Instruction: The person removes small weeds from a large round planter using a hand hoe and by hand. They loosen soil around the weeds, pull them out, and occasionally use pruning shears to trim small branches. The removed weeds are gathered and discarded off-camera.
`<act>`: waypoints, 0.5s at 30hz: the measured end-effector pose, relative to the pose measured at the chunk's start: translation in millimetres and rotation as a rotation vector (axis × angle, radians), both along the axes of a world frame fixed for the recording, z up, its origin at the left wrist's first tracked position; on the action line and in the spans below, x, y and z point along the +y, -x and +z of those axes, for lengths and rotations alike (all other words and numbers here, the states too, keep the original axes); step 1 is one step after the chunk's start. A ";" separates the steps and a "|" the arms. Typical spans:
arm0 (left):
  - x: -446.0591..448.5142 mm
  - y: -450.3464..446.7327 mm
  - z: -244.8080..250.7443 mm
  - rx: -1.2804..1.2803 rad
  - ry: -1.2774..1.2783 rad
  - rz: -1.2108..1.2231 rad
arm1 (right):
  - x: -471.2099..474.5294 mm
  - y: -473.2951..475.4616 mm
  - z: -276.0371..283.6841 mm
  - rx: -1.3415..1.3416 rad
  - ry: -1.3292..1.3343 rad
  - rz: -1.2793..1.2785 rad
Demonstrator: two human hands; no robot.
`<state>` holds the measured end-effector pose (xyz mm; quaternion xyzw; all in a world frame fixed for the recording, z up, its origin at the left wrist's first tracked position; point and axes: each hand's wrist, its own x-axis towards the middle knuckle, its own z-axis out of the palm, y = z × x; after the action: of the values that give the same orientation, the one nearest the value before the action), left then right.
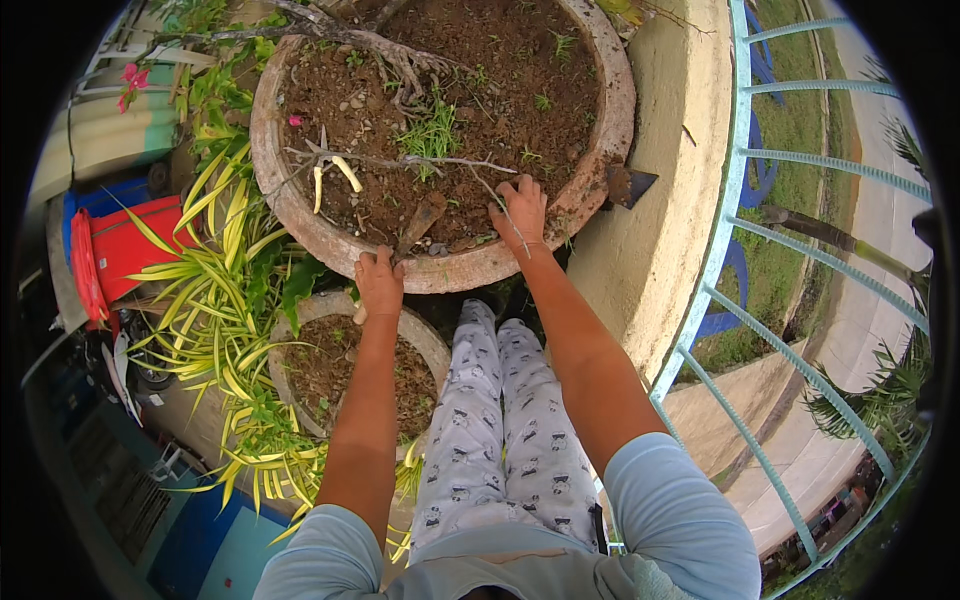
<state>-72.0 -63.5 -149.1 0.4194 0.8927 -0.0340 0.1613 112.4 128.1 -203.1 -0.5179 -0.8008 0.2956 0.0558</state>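
A large round concrete planter (pixel 442 274) full of brown soil stands before me, with small green weeds (pixel 431 133) and a woody plant trunk (pixel 409 67) in it. My left hand (pixel 379 281) is at the near rim, closed round a tool with a worn, soil-stained blade (pixel 421 223) that points into the planter; its handle end shows below my fist. My right hand (pixel 520 212) reaches over the rim, fingertips down at the soil beside a thin bare branch (pixel 457 160); what the fingers touch is hidden. Pruning shears with pale yellow handles (pixel 346 174) lie on the soil at the left.
A dark metal blade (pixel 634 187) rests by the planter's right rim, on a concrete ledge (pixel 645 277). Light-blue metal railing (pixel 733 180) runs along the right. A smaller planter (pixel 289 360) and striped leafy plants (pixel 217 330) stand at the lower left.
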 end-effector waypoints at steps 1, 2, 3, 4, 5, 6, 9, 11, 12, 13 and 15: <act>-2.1 0.3 0.8 0.017 0.017 -0.046 | 1.3 -3.4 1.1 0.024 0.007 0.020; -4.1 -0.4 4.3 -0.086 -0.052 -0.014 | 2.5 -7.4 3.4 0.013 0.061 0.038; -5.7 -0.7 10.7 -0.209 -0.064 0.042 | 3.7 -13.8 7.2 0.082 0.056 0.015; -5.3 -0.5 18.6 -0.329 -0.077 0.096 | 5.3 -21.5 12.2 0.118 0.097 -0.015; -5.1 -3.2 28.2 -0.335 -0.100 0.054 | 7.0 -27.6 16.8 0.172 0.130 -0.042; -5.0 -9.3 38.6 -0.340 -0.121 0.010 | 8.3 -31.5 20.8 0.120 0.169 -0.036; 14.7 -22.0 55.3 -0.261 -0.064 -0.132 | 7.7 -34.2 28.4 0.044 0.206 -0.017; 35.5 -29.1 51.9 -0.134 -0.050 -0.228 | 5.0 -30.6 28.9 0.020 0.194 -0.007; 45.7 -32.4 48.0 -0.049 -0.073 -0.275 | 4.6 -28.9 28.2 0.016 0.172 -0.009; 51.6 -35.1 45.4 0.036 -0.096 -0.322 | 4.8 -27.6 27.1 0.004 0.177 -0.009; 55.9 -38.1 43.0 -0.082 -0.048 -0.338 | 5.6 -26.2 24.9 -0.015 0.182 -0.021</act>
<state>-33.9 -7.5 -106.0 0.5684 0.8026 -0.0225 0.1794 138.6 133.6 -178.2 -0.5313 -0.7656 0.3628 0.0056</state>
